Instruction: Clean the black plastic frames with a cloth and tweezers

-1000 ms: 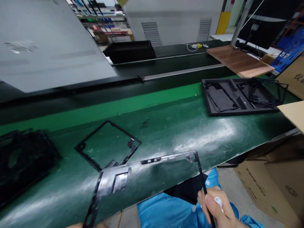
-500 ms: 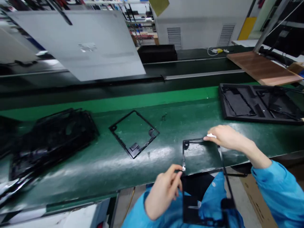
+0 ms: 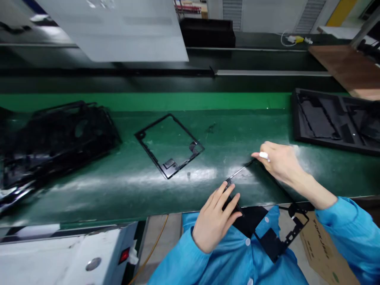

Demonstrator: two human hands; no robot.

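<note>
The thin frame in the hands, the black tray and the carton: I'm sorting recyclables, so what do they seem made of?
Thin frame: probably plastic, matte black with a shinier edge; metal possible. Black tray: perhaps foam, dull with thick walls. Carton: likely cardboard, matte brown, printed.

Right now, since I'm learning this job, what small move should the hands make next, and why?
Probably ease the frame farther onto the table: its near end juts past the table's edge, while the left hand lies over one side and the right hand is at the far corner.
</note>
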